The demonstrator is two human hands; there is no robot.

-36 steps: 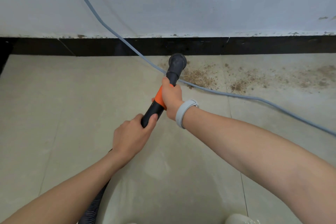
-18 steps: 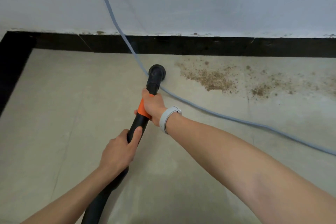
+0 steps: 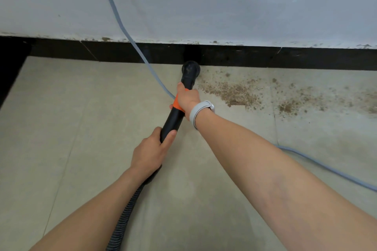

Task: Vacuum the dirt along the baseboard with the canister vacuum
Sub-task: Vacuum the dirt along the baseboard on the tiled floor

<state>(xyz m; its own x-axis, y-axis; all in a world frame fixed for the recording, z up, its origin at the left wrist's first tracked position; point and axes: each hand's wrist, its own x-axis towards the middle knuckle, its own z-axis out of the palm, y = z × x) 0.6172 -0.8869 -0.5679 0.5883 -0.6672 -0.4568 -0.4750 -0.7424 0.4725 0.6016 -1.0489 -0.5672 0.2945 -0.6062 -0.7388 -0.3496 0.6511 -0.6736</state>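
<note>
Dirt [image 3: 234, 92] right of nozzle [image 3: 191, 69], beyond both hands' grip

Down at the floor line the black baseboard [image 3: 244, 58] and the wall [image 3: 224, 2] above it close off everything ahead; the round nozzle [image 3: 191, 69] sits right against that strip. A grey cable [image 3: 130, 36] slants down the wall, crosses the baseboard just left of the nozzle, passes under the right hand [image 3: 187, 99] and trails off across the tiles to the right. Right of the nozzle, the floor [image 3: 61, 128] along the baseboard lies open, covered only by loose brown dirt [image 3: 232, 92]. Left of the cable the tiles run open to a dark edge.
</note>
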